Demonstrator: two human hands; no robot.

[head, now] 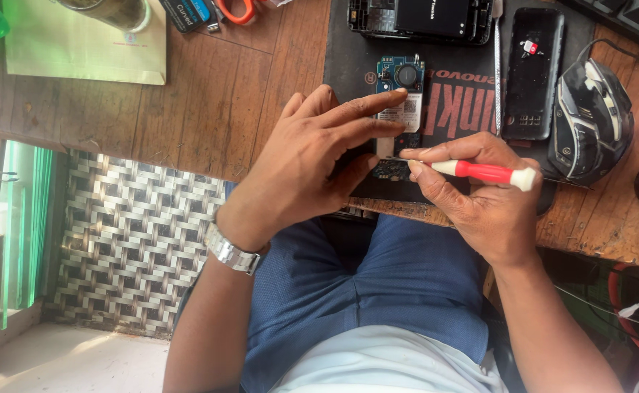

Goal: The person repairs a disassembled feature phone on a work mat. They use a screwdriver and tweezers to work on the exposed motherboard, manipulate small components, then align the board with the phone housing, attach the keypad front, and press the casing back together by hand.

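A blue phone circuit board (pixel 401 78) lies on a black mat (pixel 348 51) at the near edge of a wooden desk. My left hand (pixel 312 156) rests on the board, its fingers stretched across a white label to hold it down. My right hand (pixel 472 196) grips a red-and-white screwdriver (pixel 488 172), whose metal tip points left onto the lower end of the board, just under my left fingertips. A metal watch sits on my left wrist.
On the mat stand an opened phone frame (pixel 421 18) and a black phone back (pixel 530 73). A black mouse (pixel 592 120) lies to the right, scissors (pixel 235 9) and a pale envelope (pixel 86 40) at the upper left. A woven seat (pixel 137 240) is below left.
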